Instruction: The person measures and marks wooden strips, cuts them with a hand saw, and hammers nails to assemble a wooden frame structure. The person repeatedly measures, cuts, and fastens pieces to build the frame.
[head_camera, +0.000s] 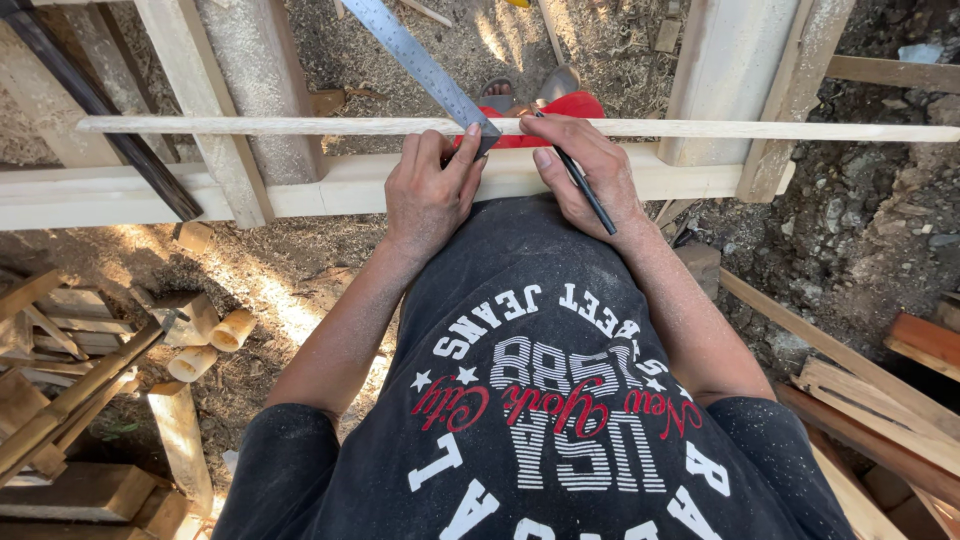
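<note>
From my feed, the left hand (428, 195) presses the square (425, 70) down on the strip (300, 126), fingers closed over the square's red stock near its corner, so the steel blade runs off up and to the left across the wood. The right hand (590, 175) sits just beside it, closed around a dark pencil (585, 185) whose tip touches the strip right by the blade edge. The strip lies flat and level across two upright posts, left post (250, 100) and right post (730, 70), with a wider plank (150, 195) running parallel just below it.

As I judge it, the square is already seated and the pencil is placed at the line, so the setting-up part is done. I cannot see any drawn mark on the strip; the fingers cover that spot, so whether the line is struck I cannot tell. No saw or cutting tool is near either hand.

Below, sawdust covers the ground (300, 280), with offcuts (210, 345) at left and boards (880, 400) at right.
</note>
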